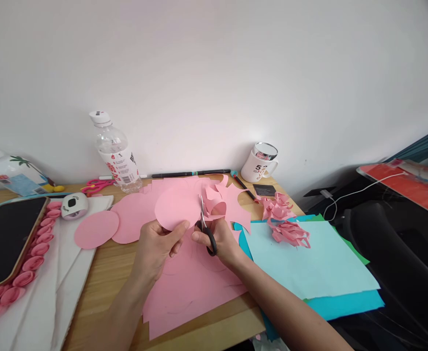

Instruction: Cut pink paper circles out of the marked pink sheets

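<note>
My left hand [162, 242] pinches a pink paper circle [177, 204] at its lower edge, thumb on top. In my right hand [219, 239] is a pair of black-handled scissors [210, 239], fingers closed round the handles. The blades point up beside the circle's right edge. Curled pink offcuts [214, 200] lie just beyond the blades. Beneath both hands spreads a stack of pink paper sheets [177, 297] with faint pencil curves. Two cut pink circles, a smaller one [96, 230] and a larger one [133, 219], lie to the left.
A clear bottle [117, 156] and a white mug [254, 165] stand along the wall. Crumpled pink scraps [290, 234] rest on light blue paper [316, 268] at right. Left are a phone [9, 239], rolled pink paper roses [33, 263] and pink scissors [96, 185]. A black chair [389, 243] stands right.
</note>
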Demonstrator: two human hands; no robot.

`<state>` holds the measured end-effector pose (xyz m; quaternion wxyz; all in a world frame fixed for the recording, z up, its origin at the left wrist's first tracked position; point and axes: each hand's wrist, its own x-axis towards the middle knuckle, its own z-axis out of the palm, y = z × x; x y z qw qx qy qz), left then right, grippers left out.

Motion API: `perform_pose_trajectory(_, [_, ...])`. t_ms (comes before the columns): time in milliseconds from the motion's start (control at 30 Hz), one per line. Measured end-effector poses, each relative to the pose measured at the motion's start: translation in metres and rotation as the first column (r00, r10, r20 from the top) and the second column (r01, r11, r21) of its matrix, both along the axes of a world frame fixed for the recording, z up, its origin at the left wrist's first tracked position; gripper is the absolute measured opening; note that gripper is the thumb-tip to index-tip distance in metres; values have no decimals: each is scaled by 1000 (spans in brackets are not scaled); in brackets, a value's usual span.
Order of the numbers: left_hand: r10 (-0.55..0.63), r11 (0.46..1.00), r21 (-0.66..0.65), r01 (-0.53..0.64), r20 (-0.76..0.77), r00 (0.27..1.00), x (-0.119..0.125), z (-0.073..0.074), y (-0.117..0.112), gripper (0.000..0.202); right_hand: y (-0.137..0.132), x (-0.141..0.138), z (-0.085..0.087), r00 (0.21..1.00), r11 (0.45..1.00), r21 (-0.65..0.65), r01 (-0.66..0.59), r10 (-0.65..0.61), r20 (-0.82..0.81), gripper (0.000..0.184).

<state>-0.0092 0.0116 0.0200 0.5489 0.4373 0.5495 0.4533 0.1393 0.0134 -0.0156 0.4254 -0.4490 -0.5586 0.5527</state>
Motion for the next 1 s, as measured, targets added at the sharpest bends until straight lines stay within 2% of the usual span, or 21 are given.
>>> perform_pose_trajectory(133, [0, 1000, 3, 0, -1, 1000, 0, -1, 0, 30, 0, -1, 3, 997, 1000, -22, -22, 20, -76, 47])
perform_pose_trajectory(433, [-6, 1000, 14, 6, 0, 1000, 0, -2, 1, 31, 0, 0, 2, 998, 999, -41, 21, -23, -54, 48])
perform_pose_trajectory(667, [-8, 1000, 9, 8, -4, 1000, 0, -4, 1, 27, -1, -1, 3, 996, 997, -65, 36, -41, -76, 56])
perform_pose_trajectory(867, [7, 1000, 20, -7, -1, 1000, -1, -3, 1, 26, -1, 0, 8, 999, 996, -81, 24, -27, -37, 45])
perform_pose_trajectory(1000, [13, 1000, 22, -13, 7, 1000, -1, -3, 1, 28, 1, 0, 0, 998, 994, -95, 60, -60, 1, 41])
